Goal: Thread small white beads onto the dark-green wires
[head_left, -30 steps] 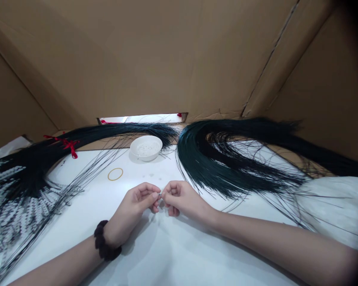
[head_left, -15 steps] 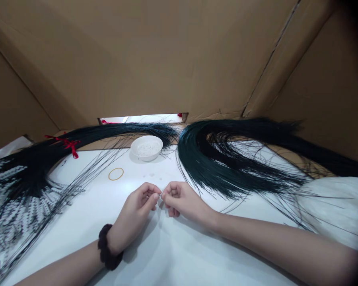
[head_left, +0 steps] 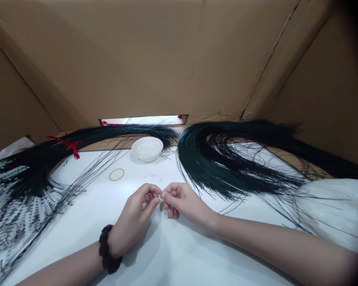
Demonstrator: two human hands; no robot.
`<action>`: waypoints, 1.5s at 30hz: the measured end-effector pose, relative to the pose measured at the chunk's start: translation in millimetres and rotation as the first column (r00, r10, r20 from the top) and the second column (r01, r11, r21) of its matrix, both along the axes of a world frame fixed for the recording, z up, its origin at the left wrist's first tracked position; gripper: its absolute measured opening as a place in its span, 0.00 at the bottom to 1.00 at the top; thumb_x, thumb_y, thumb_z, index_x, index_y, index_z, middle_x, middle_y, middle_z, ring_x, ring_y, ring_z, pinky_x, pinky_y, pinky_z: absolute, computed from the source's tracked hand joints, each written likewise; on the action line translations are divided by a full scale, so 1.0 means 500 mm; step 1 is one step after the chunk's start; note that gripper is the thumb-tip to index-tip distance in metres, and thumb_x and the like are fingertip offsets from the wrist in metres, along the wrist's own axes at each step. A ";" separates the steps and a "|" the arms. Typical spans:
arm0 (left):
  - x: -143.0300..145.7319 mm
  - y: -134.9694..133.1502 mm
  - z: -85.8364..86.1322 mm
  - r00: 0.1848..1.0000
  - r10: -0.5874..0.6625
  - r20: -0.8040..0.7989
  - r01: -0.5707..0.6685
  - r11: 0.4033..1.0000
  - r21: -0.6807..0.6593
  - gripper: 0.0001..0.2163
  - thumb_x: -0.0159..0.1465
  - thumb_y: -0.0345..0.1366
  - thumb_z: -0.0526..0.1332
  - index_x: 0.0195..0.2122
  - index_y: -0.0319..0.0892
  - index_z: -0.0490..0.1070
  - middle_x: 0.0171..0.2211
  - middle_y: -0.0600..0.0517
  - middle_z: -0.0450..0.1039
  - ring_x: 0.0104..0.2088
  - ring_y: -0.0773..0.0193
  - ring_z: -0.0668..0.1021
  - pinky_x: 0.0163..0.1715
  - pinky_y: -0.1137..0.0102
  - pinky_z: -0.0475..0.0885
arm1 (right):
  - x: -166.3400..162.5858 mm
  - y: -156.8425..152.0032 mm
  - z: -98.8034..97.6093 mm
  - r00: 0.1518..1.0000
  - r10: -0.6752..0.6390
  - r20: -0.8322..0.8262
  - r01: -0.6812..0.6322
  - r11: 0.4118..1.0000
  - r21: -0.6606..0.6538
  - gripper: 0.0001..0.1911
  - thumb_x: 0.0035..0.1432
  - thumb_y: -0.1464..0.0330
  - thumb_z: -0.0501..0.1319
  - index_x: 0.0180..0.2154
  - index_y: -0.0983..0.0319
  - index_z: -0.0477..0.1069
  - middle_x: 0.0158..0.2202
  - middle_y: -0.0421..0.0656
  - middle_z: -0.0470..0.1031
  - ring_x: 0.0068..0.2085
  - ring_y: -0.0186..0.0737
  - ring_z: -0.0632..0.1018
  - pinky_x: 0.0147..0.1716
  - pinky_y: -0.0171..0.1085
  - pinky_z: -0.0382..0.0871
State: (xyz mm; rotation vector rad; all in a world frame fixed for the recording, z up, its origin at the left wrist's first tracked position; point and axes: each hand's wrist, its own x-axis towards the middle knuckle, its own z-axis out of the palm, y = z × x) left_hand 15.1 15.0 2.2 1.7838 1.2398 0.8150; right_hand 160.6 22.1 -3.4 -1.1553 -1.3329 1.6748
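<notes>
My left hand (head_left: 139, 210) and my right hand (head_left: 183, 202) meet fingertip to fingertip just above the white table (head_left: 179, 254). Both are closed in a pinch around a tiny pale piece (head_left: 160, 196), too small to name. A dark scrunchie (head_left: 107, 250) circles my left wrist. Beyond my hands stands a shallow white bowl (head_left: 147, 159) with small whitish bits in it. A yellowish rubber band (head_left: 116, 180) lies left of the bowl. Behind my right hand, a thick bundle of dark green-black strands (head_left: 214, 171) curves across the table.
Another dark strand bundle (head_left: 116, 129), tied with a red ribbon (head_left: 73, 146), runs along the left and back. Its near end fans out into black-and-white strips (head_left: 26, 218). A translucent plastic bag (head_left: 337, 210) lies at right. Cardboard walls (head_left: 143, 59) enclose the table.
My hands stay nearly in place, still pinching. Now a pale bit shows between the fingertips, where a thin dark bit showed before. The view has shifted slightly.
</notes>
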 end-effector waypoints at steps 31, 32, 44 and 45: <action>-0.023 0.027 0.007 0.960 0.183 -0.211 -0.131 0.962 0.239 0.07 0.59 0.31 0.48 0.37 0.43 0.62 0.29 0.54 0.68 0.30 0.65 0.71 0.30 0.72 0.65 | 0.002 0.011 -0.008 0.994 0.102 0.046 -0.103 0.994 0.026 0.02 0.44 0.74 0.52 0.26 0.65 0.62 0.23 0.39 0.68 0.17 0.26 0.68 0.13 0.26 0.58; -0.034 0.040 0.005 0.934 0.245 -0.259 -0.166 0.942 0.290 0.07 0.59 0.33 0.48 0.37 0.42 0.62 0.29 0.53 0.68 0.29 0.65 0.71 0.30 0.70 0.65 | 0.001 0.011 -0.007 0.994 0.095 0.050 -0.096 0.995 0.018 0.02 0.44 0.74 0.52 0.26 0.65 0.61 0.23 0.39 0.68 0.17 0.26 0.68 0.13 0.26 0.58; -0.054 0.107 -0.014 0.863 0.202 -0.462 -0.031 0.936 0.352 0.09 0.58 0.34 0.49 0.31 0.41 0.68 0.33 0.49 0.68 0.33 0.59 0.71 0.35 0.65 0.64 | 0.002 0.006 -0.003 0.995 0.095 0.039 -0.096 0.995 0.033 0.05 0.48 0.68 0.55 0.26 0.64 0.61 0.22 0.37 0.65 0.17 0.25 0.66 0.13 0.26 0.55; -0.053 0.105 -0.012 0.870 0.196 -0.453 -0.030 0.937 0.348 0.09 0.58 0.34 0.49 0.30 0.41 0.68 0.31 0.49 0.68 0.32 0.59 0.71 0.34 0.65 0.64 | 0.002 0.005 -0.002 0.995 0.094 0.043 -0.095 0.995 0.034 0.06 0.48 0.68 0.55 0.26 0.64 0.61 0.22 0.37 0.65 0.17 0.25 0.66 0.13 0.26 0.55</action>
